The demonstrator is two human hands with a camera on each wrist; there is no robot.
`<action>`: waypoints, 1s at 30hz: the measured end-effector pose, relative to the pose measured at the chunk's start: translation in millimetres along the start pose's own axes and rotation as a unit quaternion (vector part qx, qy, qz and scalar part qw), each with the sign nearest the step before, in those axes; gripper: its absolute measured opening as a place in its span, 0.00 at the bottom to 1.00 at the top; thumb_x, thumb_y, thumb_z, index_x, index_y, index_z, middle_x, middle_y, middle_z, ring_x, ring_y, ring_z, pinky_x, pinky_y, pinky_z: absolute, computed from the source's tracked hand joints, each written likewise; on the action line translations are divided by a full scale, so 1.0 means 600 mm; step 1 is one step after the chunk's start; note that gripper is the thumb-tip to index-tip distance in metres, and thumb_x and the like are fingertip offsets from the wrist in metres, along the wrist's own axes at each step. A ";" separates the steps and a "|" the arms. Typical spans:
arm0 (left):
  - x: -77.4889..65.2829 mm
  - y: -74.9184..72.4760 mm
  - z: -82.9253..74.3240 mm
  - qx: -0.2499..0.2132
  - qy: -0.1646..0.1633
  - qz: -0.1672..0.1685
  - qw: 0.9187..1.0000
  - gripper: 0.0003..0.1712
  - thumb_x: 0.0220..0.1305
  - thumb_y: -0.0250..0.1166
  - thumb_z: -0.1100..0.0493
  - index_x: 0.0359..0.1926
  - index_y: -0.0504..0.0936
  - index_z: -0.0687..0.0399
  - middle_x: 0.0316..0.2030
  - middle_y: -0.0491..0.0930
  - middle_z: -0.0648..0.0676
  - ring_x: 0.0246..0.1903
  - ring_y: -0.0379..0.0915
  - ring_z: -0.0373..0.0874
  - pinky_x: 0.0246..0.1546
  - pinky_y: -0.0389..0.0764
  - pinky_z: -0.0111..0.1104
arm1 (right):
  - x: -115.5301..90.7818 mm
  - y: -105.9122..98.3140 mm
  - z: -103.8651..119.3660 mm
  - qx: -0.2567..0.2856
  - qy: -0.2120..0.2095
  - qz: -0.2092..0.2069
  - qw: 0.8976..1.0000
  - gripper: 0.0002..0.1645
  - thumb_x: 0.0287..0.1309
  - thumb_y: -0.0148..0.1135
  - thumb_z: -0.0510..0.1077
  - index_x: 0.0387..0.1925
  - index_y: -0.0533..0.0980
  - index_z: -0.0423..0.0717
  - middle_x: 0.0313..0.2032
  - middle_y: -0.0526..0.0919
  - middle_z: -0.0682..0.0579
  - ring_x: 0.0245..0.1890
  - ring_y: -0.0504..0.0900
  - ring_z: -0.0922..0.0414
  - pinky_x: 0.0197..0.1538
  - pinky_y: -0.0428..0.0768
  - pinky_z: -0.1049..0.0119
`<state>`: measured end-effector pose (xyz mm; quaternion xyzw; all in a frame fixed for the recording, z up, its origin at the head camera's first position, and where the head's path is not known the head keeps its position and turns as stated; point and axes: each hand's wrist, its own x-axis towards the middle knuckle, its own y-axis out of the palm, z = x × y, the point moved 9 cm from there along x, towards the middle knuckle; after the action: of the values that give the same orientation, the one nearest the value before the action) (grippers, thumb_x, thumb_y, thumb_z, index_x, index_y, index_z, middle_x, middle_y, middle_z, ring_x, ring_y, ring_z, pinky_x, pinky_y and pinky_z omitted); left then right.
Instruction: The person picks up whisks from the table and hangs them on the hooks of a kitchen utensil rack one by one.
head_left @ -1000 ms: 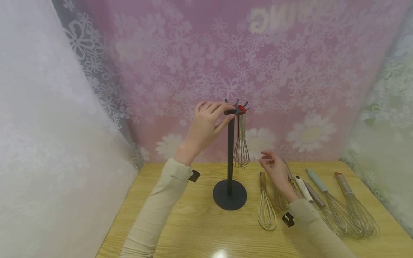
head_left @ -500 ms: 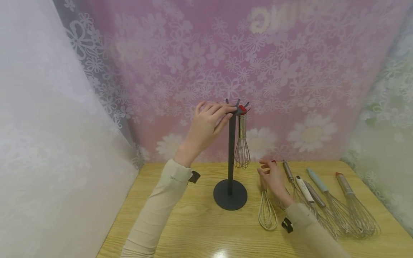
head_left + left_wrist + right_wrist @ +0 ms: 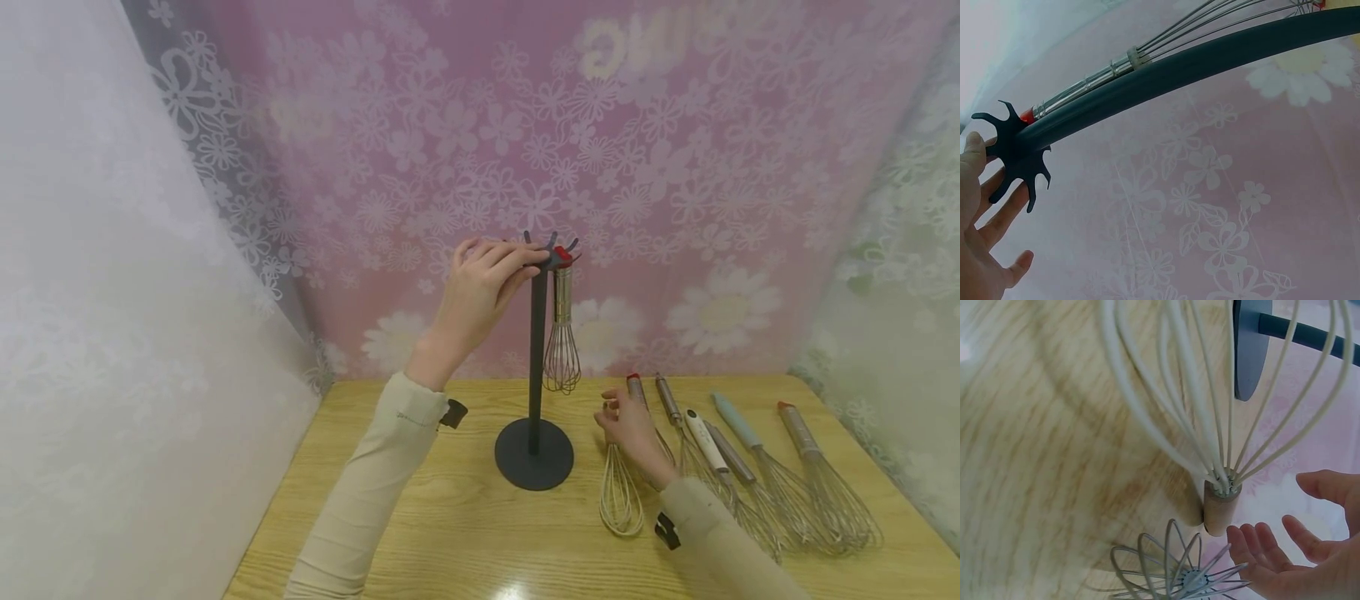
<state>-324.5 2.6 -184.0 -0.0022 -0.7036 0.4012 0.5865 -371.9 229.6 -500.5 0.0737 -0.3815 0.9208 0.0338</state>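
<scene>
My left hand (image 3: 476, 287) holds the top of a black hook stand (image 3: 537, 358), its thumb below the hook crown and fingers over it. In the left wrist view the crown (image 3: 1016, 147) lies between thumb and fingers. A small steel whisk (image 3: 562, 321) with a red end hangs on one hook. My right hand (image 3: 633, 432) is above the handle of a whisk with cream wires (image 3: 621, 500); the hand covers that handle in the head view. In the right wrist view, the wooden handle (image 3: 1219, 512) stands apart from the spread thumb and fingers.
Right of my right hand lie several more whisks, among them a red-ended one (image 3: 634, 387), a steel one (image 3: 667, 398), a white-handled one (image 3: 707, 440), a light-blue-handled one (image 3: 738, 421) and a large red-ended one (image 3: 802, 429). The wooden table (image 3: 435, 533) meets a floral curtain (image 3: 435, 183).
My right hand has moved down and slightly left onto the area over the wooden handle, uncovering the red-ended whisk beside it. My left hand stays at the stand's top.
</scene>
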 end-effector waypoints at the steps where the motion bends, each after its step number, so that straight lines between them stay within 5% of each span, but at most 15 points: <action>1: 0.000 0.000 0.000 0.000 0.000 -0.001 1.000 0.14 0.73 0.62 0.52 0.55 0.86 0.44 0.53 0.85 0.46 0.49 0.79 0.44 0.67 0.64 0.48 | 0.000 0.001 -0.001 -0.002 0.003 0.001 1.000 0.28 0.69 0.62 0.41 0.64 0.69 0.30 0.53 0.77 0.28 0.50 0.80 0.35 0.48 0.79 0.41; 8: 0.002 -0.001 -0.001 0.005 -0.001 -0.004 1.000 0.14 0.72 0.62 0.52 0.54 0.87 0.44 0.52 0.85 0.46 0.48 0.80 0.42 0.65 0.66 0.46 | 0.001 0.003 -0.012 -0.037 0.021 0.002 0.999 0.26 0.65 0.63 0.37 0.60 0.70 0.28 0.50 0.80 0.29 0.47 0.80 0.35 0.48 0.78 0.40; 16: 0.002 -0.004 -0.001 0.001 -0.002 -0.008 1.000 0.13 0.71 0.63 0.52 0.53 0.87 0.45 0.52 0.86 0.46 0.47 0.81 0.41 0.65 0.66 0.45 | 0.003 0.012 -0.021 -0.044 0.047 0.018 0.998 0.23 0.68 0.54 0.32 0.62 0.69 0.27 0.55 0.78 0.27 0.55 0.77 0.31 0.55 0.75 0.36; 25: 0.003 -0.005 -0.002 -0.001 -0.003 -0.011 1.000 0.13 0.71 0.63 0.51 0.51 0.88 0.46 0.51 0.86 0.47 0.47 0.82 0.42 0.64 0.66 0.45 | 0.008 0.013 -0.027 -0.057 0.064 0.027 0.996 0.28 0.63 0.57 0.30 0.64 0.67 0.24 0.54 0.78 0.25 0.52 0.77 0.30 0.53 0.74 0.35; 30: 0.003 -0.006 -0.002 -0.003 -0.004 -0.011 1.000 0.13 0.71 0.63 0.51 0.51 0.88 0.46 0.51 0.86 0.47 0.47 0.82 0.41 0.64 0.67 0.47 | 0.008 0.017 -0.034 -0.035 0.081 0.047 0.995 0.33 0.62 0.62 0.31 0.66 0.64 0.24 0.52 0.79 0.25 0.51 0.79 0.32 0.47 0.80 0.44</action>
<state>-322.4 1.7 -180.3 0.0050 -0.7070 0.3927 0.5882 -380.0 236.9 -520.7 -0.0204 -0.4126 0.9104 0.0241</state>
